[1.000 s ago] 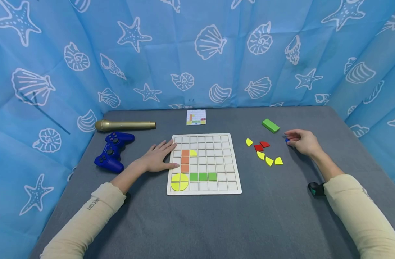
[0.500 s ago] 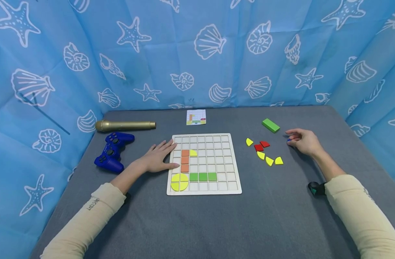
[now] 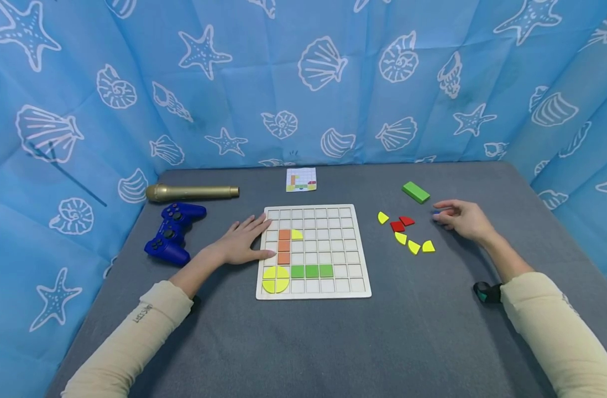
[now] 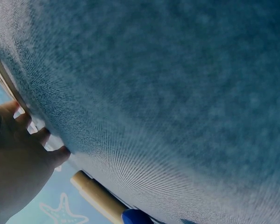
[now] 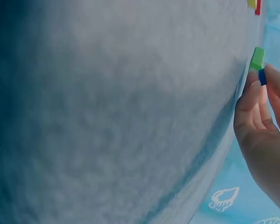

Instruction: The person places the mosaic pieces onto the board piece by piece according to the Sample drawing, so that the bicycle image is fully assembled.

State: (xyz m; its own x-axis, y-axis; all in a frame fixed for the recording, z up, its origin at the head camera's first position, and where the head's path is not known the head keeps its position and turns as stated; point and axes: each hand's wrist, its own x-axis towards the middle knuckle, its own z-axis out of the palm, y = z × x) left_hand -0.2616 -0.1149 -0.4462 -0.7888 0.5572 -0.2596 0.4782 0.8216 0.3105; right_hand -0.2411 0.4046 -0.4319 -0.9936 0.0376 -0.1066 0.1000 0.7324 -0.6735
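My left hand (image 3: 244, 241) lies with its fingers spread across the left edge of a white grid board (image 3: 333, 292). The left wrist view also shows this hand (image 4: 23, 149) touching the board's side. Set in the board are orange squares (image 3: 284, 246), green squares (image 3: 312, 271) and yellow quarter-circles (image 3: 276, 280). At the right, my right hand (image 3: 465, 220) pinches a small blue piece (image 5: 262, 77) between thumb and fingertips. Left of that hand lie loose yellow quarter-circles (image 3: 414, 247), red pieces (image 3: 397, 226) and a green block (image 3: 415, 192).
A printed pattern card (image 3: 301, 179) lies behind the board. A gold microphone (image 3: 193, 193) and a blue game controller (image 3: 175, 232) are at the left. Blue curtains (image 3: 263, 83) with white shells close off the back and sides of the grey table (image 3: 323, 348).
My right hand first shifted slightly right, then back left with the blue piece, which now shows more at its fingertips. The left hand and the board have stayed in place.
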